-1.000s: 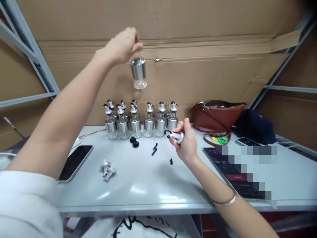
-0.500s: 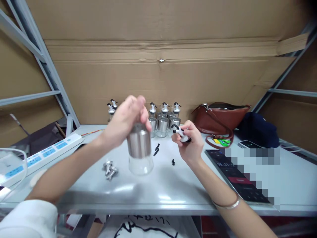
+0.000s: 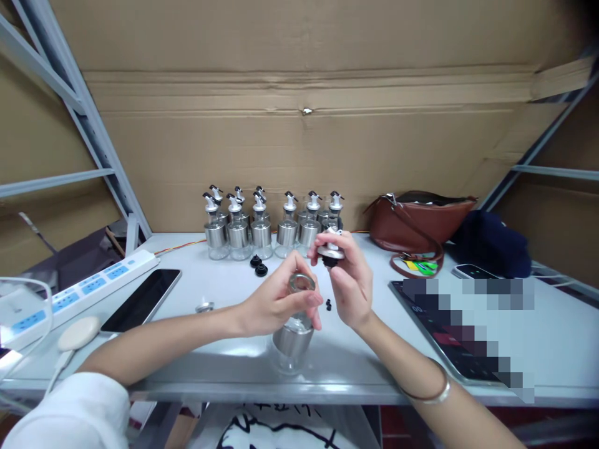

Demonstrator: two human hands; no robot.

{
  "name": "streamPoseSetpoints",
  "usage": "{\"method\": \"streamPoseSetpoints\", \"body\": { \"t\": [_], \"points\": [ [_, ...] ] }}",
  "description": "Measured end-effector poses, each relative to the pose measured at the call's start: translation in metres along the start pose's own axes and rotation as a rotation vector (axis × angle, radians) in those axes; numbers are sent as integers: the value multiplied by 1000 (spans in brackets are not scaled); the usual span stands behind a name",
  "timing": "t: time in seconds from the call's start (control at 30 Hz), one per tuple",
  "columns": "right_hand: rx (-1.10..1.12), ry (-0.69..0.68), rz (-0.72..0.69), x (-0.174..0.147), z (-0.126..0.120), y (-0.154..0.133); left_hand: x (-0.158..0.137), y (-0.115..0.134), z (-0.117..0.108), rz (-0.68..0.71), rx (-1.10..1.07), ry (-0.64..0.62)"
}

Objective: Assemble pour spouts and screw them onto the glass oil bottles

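Your left hand [image 3: 284, 293] curls around a glass bottle [image 3: 294, 340] by its neck, at the near middle of the tabletop [image 3: 210, 362]; the bottle's long axis is nearly upright, mouth up, top leaning slightly right. Your right hand [image 3: 350, 274] pinches a pourer [image 3: 332, 251], black plug pointing down, right of the bottle's mouth and apart.

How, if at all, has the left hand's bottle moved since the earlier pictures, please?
Yes: the bottle in the left hand has come down and nearer the person, from in front of the cardboard wall to near the table's front edge.
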State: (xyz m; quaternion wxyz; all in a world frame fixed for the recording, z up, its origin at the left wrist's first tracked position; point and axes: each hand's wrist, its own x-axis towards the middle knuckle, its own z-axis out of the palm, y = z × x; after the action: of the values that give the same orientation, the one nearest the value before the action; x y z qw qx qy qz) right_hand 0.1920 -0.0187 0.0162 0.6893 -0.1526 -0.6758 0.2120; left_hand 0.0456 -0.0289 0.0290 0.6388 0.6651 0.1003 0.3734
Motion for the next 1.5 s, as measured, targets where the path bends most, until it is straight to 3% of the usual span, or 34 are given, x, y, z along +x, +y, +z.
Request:
{"method": "streamPoseSetpoints", "body": {
  "t": [0.2, 0.4, 0.7, 0.8, 1.03, 1.17, 1.5],
  "points": [
    [-201, -128, -203, -9, 8, -10, -1, -8, -5, 25, 1, -37],
    [-275, -216, -324, -12, 16, -16, 2, -7, -4, 40, -10, 19],
    [-329, -262, -390, -4, 19, -17, 5, -7, -3, 121, 85, 26],
    [-299, -278, -389, -4, 21, -17, 5, -2, -1, 88, 83, 12],
    [-214, -195, -353, -8, 25, -11, 4, -3, 0, 82, 109, 36],
    [-201, -195, -359, -8, 23, -10, 3, -4, -2, 15, 140, -16],
    [-236, -166, -398, -10, 24, -12, 5, -3, 0, 114, 239, 16]
  ]
}}
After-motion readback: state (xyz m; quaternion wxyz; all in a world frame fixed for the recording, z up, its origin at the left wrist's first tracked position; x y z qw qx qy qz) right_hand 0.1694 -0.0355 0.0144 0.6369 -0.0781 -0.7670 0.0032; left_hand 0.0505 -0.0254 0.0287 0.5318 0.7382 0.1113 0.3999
